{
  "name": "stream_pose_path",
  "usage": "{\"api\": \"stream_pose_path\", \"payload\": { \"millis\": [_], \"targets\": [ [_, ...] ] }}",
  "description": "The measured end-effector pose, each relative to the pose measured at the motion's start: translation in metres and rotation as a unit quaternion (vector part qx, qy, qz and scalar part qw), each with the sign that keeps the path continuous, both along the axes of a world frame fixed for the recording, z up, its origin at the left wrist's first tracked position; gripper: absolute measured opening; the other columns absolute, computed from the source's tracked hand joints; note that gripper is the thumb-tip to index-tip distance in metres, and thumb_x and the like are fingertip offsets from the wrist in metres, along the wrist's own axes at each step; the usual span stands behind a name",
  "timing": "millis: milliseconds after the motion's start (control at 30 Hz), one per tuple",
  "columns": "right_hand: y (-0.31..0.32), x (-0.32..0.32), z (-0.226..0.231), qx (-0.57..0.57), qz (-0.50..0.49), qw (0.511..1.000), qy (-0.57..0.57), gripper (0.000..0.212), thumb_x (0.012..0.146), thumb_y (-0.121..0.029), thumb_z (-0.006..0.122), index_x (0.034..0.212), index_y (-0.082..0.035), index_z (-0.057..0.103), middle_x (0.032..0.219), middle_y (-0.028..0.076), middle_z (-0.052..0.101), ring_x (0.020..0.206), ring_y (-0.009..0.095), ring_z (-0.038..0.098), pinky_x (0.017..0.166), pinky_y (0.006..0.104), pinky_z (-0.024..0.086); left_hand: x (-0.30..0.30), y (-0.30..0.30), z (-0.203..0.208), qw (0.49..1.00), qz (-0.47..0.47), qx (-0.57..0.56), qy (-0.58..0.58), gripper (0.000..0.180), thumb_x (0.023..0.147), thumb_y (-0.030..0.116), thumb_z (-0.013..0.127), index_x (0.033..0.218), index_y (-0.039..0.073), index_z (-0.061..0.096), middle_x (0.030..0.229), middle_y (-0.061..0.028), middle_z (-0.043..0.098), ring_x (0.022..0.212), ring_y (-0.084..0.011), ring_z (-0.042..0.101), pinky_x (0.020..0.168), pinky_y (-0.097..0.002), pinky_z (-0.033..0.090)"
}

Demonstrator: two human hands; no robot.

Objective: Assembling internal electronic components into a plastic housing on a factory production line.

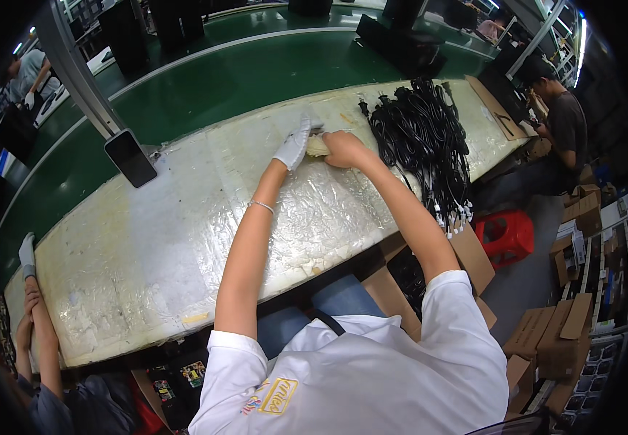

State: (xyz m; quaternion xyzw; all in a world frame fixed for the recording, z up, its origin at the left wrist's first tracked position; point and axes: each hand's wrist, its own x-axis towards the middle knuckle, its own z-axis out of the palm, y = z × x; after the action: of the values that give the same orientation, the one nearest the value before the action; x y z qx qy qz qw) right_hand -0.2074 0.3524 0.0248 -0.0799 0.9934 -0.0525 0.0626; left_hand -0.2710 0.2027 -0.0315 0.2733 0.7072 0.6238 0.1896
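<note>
My left hand, in a white glove, has its fingers stretched out on the far part of the film-covered worktable. Beside its palm is a pale yellow, crumpled thing whose kind I cannot make out. My bare right hand is closed round the right side of that thing, its fingertips partly hidden. To the right of my right hand lies a large heap of black power cords. Their plugs point to the far side, and white connectors hang over the near edge.
A phone stands by a metal post at the far left. Beyond the table runs a green conveyor with black items. A co-worker's gloved hand rests at the left end. Right: a seated person, red stool, cardboard boxes.
</note>
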Motion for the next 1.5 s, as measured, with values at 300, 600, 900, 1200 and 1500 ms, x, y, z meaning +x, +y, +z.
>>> {"api": "stream_pose_path", "payload": {
  "millis": [300, 600, 900, 1200, 1500],
  "targets": [
    [0.05, 0.004, 0.006, -0.445, -0.061, 0.89, -0.078, 0.018, 0.08, -0.016, 0.058, 0.089, 0.0, 0.057, 0.071, 0.006, 0.062, 0.061, 0.014, 0.061, 0.059, 0.0299, 0.05, -0.002, -0.007, 0.008, 0.983, 0.037, 0.134, -0.118, 0.082, 0.099, 0.063, 0.013, 0.131, -0.002, 0.053, 0.131, -0.0155, 0.057, 0.121, -0.0248, 0.053, 0.112, -0.0388, 0.032],
    [0.055, -0.003, 0.016, -0.564, -0.073, 0.822, 0.014, 0.01, 0.081, -0.012, 0.06, 0.078, -0.003, 0.054, 0.063, 0.001, 0.054, 0.054, 0.009, 0.051, 0.049, 0.0261, 0.04, 0.033, 0.008, 0.031, 0.935, -0.038, -0.233, 0.266, 0.049, 0.082, 0.048, 0.06, 0.117, 0.014, 0.068, 0.129, -0.0136, 0.058, 0.123, -0.0339, 0.051, 0.109, -0.0417, 0.034],
    [0.055, -0.002, -0.007, -0.714, -0.089, 0.669, 0.186, 0.017, 0.084, -0.007, 0.068, 0.073, -0.005, 0.055, 0.06, -0.001, 0.054, 0.048, 0.009, 0.049, 0.044, 0.0236, 0.037, 0.046, 0.025, 0.022, 0.911, -0.044, -0.248, 0.327, 0.025, 0.086, 0.029, 0.06, 0.097, 0.009, 0.071, 0.129, -0.0102, 0.056, 0.123, -0.0309, 0.048, 0.106, -0.0398, 0.036],
    [0.058, -0.001, -0.033, -0.691, -0.111, 0.69, 0.186, 0.017, 0.083, -0.008, 0.07, 0.071, -0.005, 0.058, 0.061, 0.0, 0.057, 0.049, 0.009, 0.052, 0.045, 0.0232, 0.039, 0.039, 0.03, 0.006, 0.918, -0.018, -0.194, 0.344, 0.025, 0.088, 0.027, 0.059, 0.092, 0.004, 0.068, 0.126, -0.0102, 0.058, 0.122, -0.0289, 0.049, 0.105, -0.0382, 0.037],
    [0.062, 0.0, -0.033, -0.743, -0.138, 0.624, 0.198, 0.026, 0.086, -0.009, 0.068, 0.069, -0.009, 0.048, 0.056, -0.001, 0.046, 0.045, 0.01, 0.04, 0.044, 0.0263, 0.032, 0.036, 0.02, 0.023, 0.942, -0.075, -0.232, 0.229, 0.028, 0.091, 0.029, 0.054, 0.102, 0.004, 0.063, 0.118, -0.0139, 0.059, 0.117, -0.0325, 0.051, 0.101, -0.0398, 0.039]
  ]
}}
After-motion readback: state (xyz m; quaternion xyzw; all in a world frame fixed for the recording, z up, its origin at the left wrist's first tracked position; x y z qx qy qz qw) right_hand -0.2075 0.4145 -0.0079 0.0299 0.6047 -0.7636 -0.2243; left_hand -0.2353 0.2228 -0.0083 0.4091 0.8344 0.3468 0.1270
